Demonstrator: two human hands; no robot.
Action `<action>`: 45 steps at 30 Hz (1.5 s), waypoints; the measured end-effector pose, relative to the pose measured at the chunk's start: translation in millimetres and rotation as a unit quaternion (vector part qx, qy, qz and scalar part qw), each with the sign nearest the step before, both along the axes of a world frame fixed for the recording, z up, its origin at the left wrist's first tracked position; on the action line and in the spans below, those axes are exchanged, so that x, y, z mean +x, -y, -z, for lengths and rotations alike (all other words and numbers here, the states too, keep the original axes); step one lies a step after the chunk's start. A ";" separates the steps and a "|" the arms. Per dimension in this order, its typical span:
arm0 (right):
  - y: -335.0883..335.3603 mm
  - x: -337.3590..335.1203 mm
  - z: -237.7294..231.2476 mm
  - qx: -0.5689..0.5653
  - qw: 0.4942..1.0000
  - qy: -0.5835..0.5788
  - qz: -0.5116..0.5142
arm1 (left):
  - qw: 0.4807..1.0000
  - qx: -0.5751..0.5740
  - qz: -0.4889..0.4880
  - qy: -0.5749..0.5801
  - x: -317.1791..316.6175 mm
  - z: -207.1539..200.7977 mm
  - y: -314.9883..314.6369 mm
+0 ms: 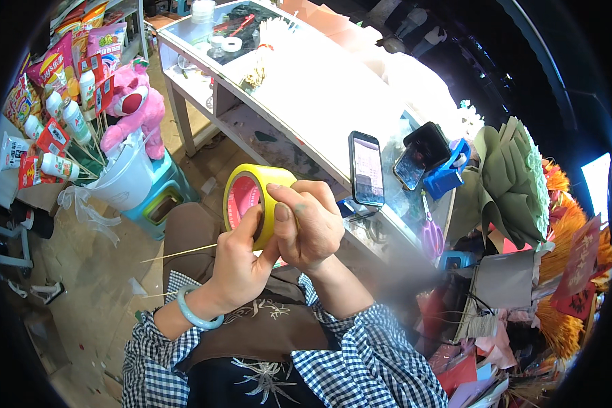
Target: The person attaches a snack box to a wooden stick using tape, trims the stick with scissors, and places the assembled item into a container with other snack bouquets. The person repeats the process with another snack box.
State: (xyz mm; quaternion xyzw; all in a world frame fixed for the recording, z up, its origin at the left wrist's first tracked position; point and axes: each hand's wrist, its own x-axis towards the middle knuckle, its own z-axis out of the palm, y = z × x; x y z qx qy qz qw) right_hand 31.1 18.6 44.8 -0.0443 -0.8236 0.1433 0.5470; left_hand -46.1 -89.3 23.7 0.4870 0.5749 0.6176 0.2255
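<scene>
A wide roll of yellow tape (279, 178) with a pink inner core is held up in front of my lap. My right hand (313, 221) grips it from the right, thumb and curled fingers at its edge. My left hand (240, 268), with a pale bangle on the wrist, is closed just below the roll, its fingertips against the tape's near side. From this hand a thin wooden stick (180, 254) juts out to the left. A second thin stick end (158, 295) shows beside the left wrist. What lies between the two hands' fingertips is hidden.
A white-topped table (313, 88) stands ahead, with a phone (367, 168), a second dark phone (420, 155), a blue tape dispenser (445, 178) and purple-handled scissors (431, 234). Left are a pink plush bear (137, 109) and a white bucket (124, 180) on a teal stool. Wrapped bouquets (510, 183) crowd the right.
</scene>
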 end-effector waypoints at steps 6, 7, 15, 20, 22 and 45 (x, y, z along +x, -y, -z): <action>-3.5 -6.2 0.4 0.006 1.000 -0.018 -0.002 | 1.000 0.009 -0.006 0.007 -0.8 0.0 -1.1; -3.2 -6.3 -0.4 0.006 1.000 -0.011 0.001 | 1.000 0.008 -0.006 0.013 -0.8 0.2 -1.3; 0.3 -6.1 -9.0 0.009 0.999 0.029 0.028 | 0.999 0.013 0.000 0.049 0.5 3.0 -0.1; -2.3 -4.9 -12.0 0.009 0.996 0.092 0.004 | 1.000 0.004 0.003 0.027 -0.8 3.6 -0.1; -2.0 -6.1 -11.8 0.009 0.996 0.086 0.003 | 1.000 0.004 -0.007 0.004 -3.2 3.0 0.2; 3.1 -8.5 -7.3 0.000 0.999 0.030 0.020 | 0.999 0.008 -0.002 0.039 -3.5 4.6 0.8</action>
